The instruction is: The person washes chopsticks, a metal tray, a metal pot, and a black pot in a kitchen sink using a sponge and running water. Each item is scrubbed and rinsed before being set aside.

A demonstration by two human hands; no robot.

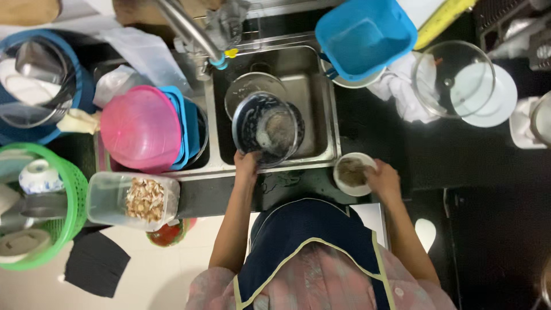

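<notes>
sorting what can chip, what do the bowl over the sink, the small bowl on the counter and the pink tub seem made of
The bowl held by the left hand looks like clear glass: the sink shows through it. The small bowl at the right hand looks like glazed white ceramic, with a smooth, opaque rim. The pink tub seems to be matte plastic, going by its bright, even colour.

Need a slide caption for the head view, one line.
Left hand holds a glass bowl over the sink; right hand grips a small white bowl.
</notes>
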